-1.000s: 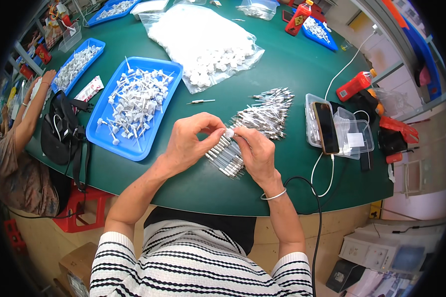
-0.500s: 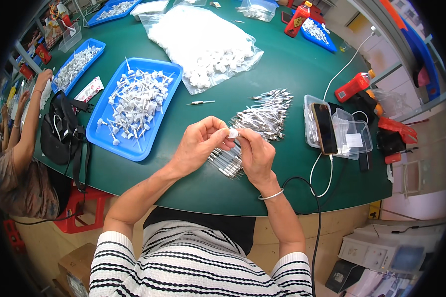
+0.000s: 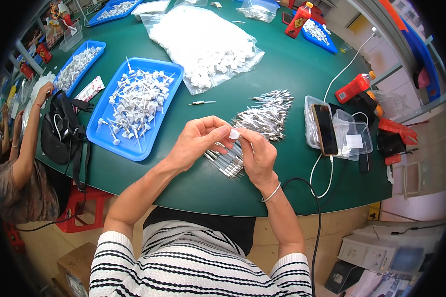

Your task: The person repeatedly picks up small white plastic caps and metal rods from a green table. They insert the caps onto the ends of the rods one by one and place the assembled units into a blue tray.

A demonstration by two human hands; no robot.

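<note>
Above the near part of the table, my left hand (image 3: 198, 141) and my right hand (image 3: 258, 157) meet fingertip to fingertip. Between them is a small white plastic cap (image 3: 234, 134), pinched by both. Whether a thin rod is also in the fingers is hidden. Just beyond and beneath my hands lie a loose pile of slim metal rods (image 3: 266, 116) and a neater row of rods (image 3: 225, 163). To the left, a blue tray (image 3: 93, 132) holds many white caps with rods stuck in them. One single rod (image 3: 201, 103) lies apart between tray and pile.
A clear bag of white caps (image 3: 223, 62) lies at the far middle. Right are a phone (image 3: 325, 129) on plastic boxes, a white cable and a red bottle (image 3: 354, 86). A black bag (image 3: 59, 128) sits left, beside a co-worker's arm (image 3: 28, 136).
The white cap has turned slightly in my fingertips, showing more of its round face. My hands stay nearly in place. The co-worker's arm at left has shifted a little lower.
</note>
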